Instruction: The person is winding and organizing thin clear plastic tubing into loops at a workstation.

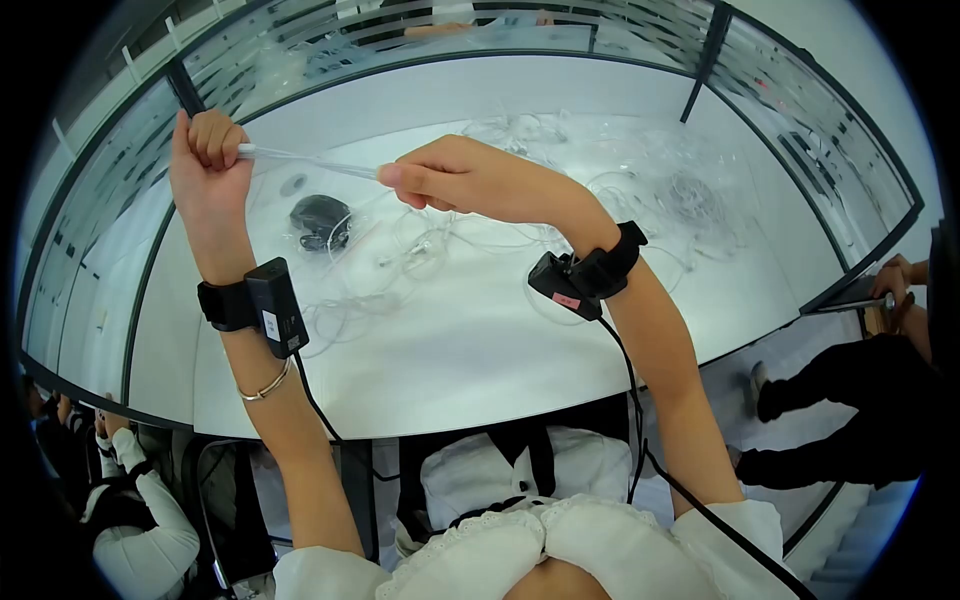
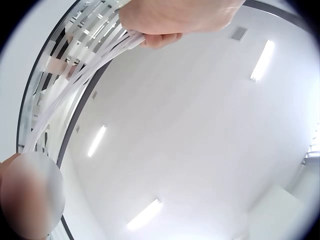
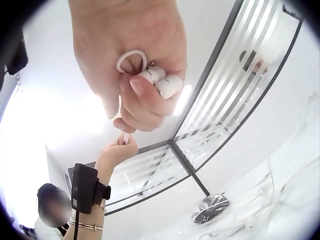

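Observation:
A white cable (image 1: pixel 315 163), in several strands, stretches between the two raised hands above the table. Curled fingers of the left hand (image 1: pixel 212 160) grip one end at the upper left. The right hand (image 1: pixel 470 180) holds the other end; in the right wrist view, white plug pieces (image 3: pixel 161 82) and a small cable loop (image 3: pixel 131 54) show in the right hand (image 3: pixel 140 75). The left wrist view shows the strands (image 2: pixel 75 82) running down from the left hand (image 2: pixel 175 20).
On the white table (image 1: pixel 400 370) lie a black coiled cable in clear plastic (image 1: pixel 320 222), loose white cables (image 1: pixel 420 250) and clear plastic bags (image 1: pixel 690 195). A dark-framed glass partition (image 1: pixel 450 50) surrounds the far side. Another person's legs (image 1: pixel 850 400) are at the right.

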The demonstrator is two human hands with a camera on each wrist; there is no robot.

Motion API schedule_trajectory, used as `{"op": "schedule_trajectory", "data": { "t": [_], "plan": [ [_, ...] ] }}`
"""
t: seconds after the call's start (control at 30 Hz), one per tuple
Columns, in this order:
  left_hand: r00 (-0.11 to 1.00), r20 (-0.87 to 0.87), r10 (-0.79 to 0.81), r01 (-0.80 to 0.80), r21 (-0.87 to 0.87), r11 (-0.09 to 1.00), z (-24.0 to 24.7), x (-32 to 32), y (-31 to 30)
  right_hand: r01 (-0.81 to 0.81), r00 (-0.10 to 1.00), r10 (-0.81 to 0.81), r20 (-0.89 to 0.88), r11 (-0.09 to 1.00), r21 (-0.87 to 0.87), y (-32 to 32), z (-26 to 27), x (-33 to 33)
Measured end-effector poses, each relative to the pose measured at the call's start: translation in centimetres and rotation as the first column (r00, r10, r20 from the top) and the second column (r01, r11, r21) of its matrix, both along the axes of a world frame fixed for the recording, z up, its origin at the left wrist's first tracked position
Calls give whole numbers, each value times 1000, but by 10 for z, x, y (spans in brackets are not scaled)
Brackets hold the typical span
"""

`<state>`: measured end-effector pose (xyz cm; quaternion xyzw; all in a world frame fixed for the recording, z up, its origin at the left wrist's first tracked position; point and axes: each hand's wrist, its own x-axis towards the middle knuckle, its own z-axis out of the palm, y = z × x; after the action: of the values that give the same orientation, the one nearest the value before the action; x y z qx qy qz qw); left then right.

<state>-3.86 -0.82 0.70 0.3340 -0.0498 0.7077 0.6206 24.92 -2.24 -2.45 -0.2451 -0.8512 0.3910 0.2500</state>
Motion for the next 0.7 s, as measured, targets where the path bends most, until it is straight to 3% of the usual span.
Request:
{"op": "schedule_trajectory", "data": {
  "t": [0.1,0.2,0.3,0.4,0.5,0.53,0.63,0.7],
  "plan": [
    [982,-86,166,-170,-41,985,-1,1,0,-39,999,39,14,999,26,3,-4,-2],
    [993,-63,101,-106,-81,991,-5,-10,8,-53,999,53,-9,997,63,7,-7,0],
    [997,-22,-70,69,-54,996,-10,-16,14,-52,994,54,-92,998,33,12,-5,4],
    [1000,0,-4,4,-106,994,-10,-19,14,-16,987,10,-163,999,-34,11,0,11],
    [968,-165,191,-207,-85,975,-19,-22,18,-1,984,-3,-180,1000,-19,19,7,28],
    [962,-236,136,-159,-80,984,-22,-22,21,39,986,-36,-161,999,13,21,8,33],
    [763,-579,287,-424,-113,898,-19,0,19,89,987,-77,-141,993,77,19,14,41],
    [532,-759,375,-493,83,866,-24,-6,26,118,987,-103,-123,986,120,16,21,46]
  ]
}}
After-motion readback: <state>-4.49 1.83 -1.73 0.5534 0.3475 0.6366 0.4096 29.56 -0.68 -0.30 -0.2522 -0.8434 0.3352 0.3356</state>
